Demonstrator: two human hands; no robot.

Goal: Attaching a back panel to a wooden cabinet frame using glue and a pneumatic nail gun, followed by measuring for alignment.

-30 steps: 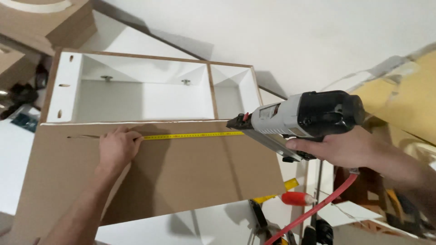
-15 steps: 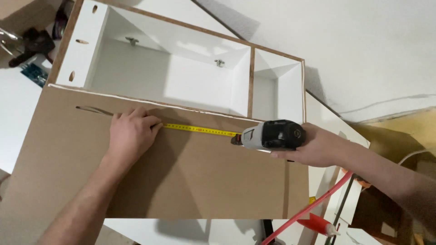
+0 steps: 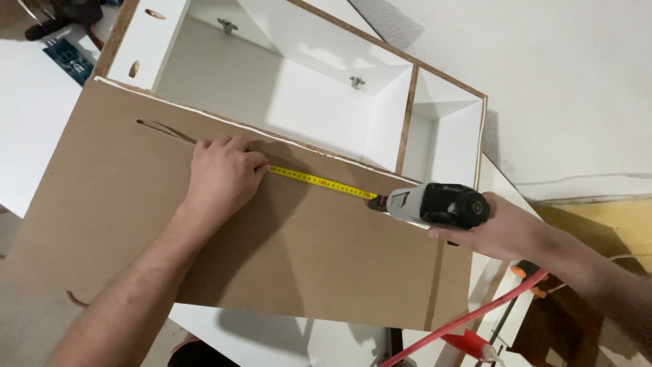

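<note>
A brown hardboard panel [image 3: 272, 251] lies across the back of a white cabinet [image 3: 285, 88]. My left hand [image 3: 221, 173] presses flat on the panel, holding down a yellow tape measure [image 3: 319, 181] that runs to the right. My right hand [image 3: 502, 228] grips a grey and black nail gun [image 3: 438, 204], its nose set against the panel at the tape's right end, close to the cabinet's inner divider [image 3: 406, 122].
A red air hose [image 3: 475, 316] trails from the nail gun to the lower right. A red-handled tool [image 3: 475, 343] lies on the floor below. A blue object [image 3: 68, 58] sits at the upper left. White wall fills the right.
The nail gun has swung down from a raised, sideways pose until its nose meets the panel. My view has moved closer over the panel. My left hand stays on the tape.
</note>
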